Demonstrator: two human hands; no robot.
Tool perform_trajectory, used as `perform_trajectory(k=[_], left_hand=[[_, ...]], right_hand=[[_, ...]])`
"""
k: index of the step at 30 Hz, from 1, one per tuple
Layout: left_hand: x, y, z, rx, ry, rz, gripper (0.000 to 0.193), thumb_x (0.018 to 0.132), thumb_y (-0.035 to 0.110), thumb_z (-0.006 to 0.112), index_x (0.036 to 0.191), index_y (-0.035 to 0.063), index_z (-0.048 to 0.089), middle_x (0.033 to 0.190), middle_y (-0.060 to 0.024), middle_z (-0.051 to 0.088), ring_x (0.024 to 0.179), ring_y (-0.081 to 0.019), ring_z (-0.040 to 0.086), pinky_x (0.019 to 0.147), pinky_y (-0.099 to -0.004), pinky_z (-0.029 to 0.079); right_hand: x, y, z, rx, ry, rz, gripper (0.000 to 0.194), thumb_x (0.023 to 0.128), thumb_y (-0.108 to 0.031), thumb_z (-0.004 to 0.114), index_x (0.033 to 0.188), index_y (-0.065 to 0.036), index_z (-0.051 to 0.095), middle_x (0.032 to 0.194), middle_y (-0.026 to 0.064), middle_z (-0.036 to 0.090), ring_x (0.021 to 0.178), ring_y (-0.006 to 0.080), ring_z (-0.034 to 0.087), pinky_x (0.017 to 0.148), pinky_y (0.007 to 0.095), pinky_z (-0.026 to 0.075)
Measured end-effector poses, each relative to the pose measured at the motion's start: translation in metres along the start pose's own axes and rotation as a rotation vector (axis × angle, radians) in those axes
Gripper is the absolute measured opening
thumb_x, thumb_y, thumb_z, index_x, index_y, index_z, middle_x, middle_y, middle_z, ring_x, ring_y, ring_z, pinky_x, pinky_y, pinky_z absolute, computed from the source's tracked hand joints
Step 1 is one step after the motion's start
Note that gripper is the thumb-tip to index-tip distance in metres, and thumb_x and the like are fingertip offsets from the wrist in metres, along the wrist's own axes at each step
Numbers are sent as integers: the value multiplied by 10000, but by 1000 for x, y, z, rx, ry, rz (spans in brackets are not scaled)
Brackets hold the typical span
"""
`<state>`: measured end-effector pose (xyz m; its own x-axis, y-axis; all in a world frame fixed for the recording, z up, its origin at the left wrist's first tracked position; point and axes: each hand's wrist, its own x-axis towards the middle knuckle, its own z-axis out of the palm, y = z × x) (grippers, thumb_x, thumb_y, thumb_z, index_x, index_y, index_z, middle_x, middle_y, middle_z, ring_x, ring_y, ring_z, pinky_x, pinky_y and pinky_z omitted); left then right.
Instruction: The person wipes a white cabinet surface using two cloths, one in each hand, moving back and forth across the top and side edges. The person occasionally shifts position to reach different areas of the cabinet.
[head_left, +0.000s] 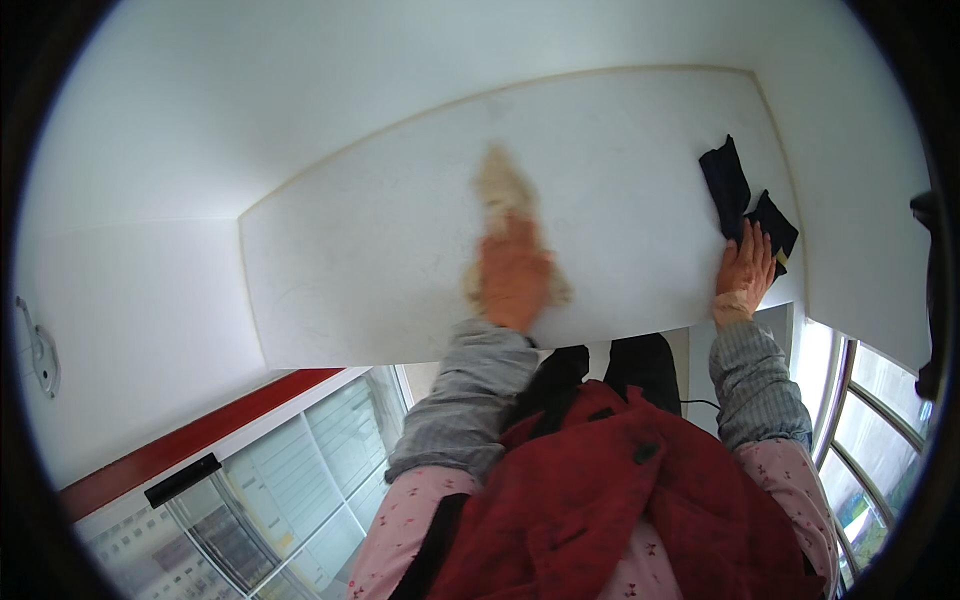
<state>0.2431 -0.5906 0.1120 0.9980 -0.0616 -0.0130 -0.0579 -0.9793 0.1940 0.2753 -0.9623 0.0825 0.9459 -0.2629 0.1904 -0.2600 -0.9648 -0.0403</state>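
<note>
My left hand (514, 274) lies over a beige cloth (504, 180) on a wide white ledge (375, 270). Hand and cloth are both blurred, and the cloth sticks out beyond the fingers and on both sides of the palm. Toward the right end of the ledge, my right hand (745, 274) rests flat with its fingers extended. Its fingertips touch a crumpled black fabric item (772, 225), which has a small yellowish patch near its lower edge. Another black fabric piece (726, 184) lies just beyond, close against the first.
White walls with yellowish joint lines bound the ledge at the back and both ends. A white handle (43, 352) is at far left. Below left are a red strip (202, 424) and a glazed window (300, 465); a barred window (874, 420) is at lower right.
</note>
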Motion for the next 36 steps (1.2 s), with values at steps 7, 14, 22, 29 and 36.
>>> perform_trajectory(k=[7, 14, 22, 29, 36], left_hand=[[20, 66, 3, -186, -57, 364, 624, 890, 315, 639, 1421, 21, 499, 1530, -169, 423, 1413, -385, 371, 1154, -544, 300], [41, -73, -9, 168, 169, -306, 631, 972, 359, 524, 1470, -15, 426, 1575, -182, 359, 1363, -415, 408, 1090, -553, 339], [45, 58, 13, -62, 141, 331, 614, 902, 320, 621, 1407, -10, 508, 1502, -213, 446, 1324, -369, 476, 1046, -543, 388], [60, -64, -17, 30, -87, -258, 664, 959, 358, 573, 1495, 12, 388, 1560, -212, 369, 1425, -391, 359, 1136, -493, 326], [70, -67, -3, 299, -69, -220, 548, 982, 383, 512, 1448, 93, 497, 1584, -205, 341, 1422, -427, 356, 1041, -574, 374]], right_hand=[[0, 2, 5, -24, -1, 2, 495, 1008, -353, 491, 1487, -234, 465, 1553, -8, 443, 1467, 238, 347, 1207, 485, 230], [0, 3, 5, -10, 42, -22, 500, 1005, -361, 494, 1488, -238, 463, 1543, -2, 454, 1460, 237, 357, 1201, 486, 238], [0, 5, 9, -14, 36, -20, 496, 1005, -361, 496, 1484, -235, 469, 1544, 0, 455, 1465, 242, 352, 1205, 487, 237], [0, 7, 10, -27, 18, -25, 483, 1017, -338, 482, 1484, -217, 468, 1547, 5, 451, 1470, 238, 345, 1212, 470, 231], [1, 6, 7, -39, -12, -15, 493, 1010, -330, 488, 1487, -206, 464, 1550, 9, 446, 1477, 235, 333, 1216, 467, 222]])
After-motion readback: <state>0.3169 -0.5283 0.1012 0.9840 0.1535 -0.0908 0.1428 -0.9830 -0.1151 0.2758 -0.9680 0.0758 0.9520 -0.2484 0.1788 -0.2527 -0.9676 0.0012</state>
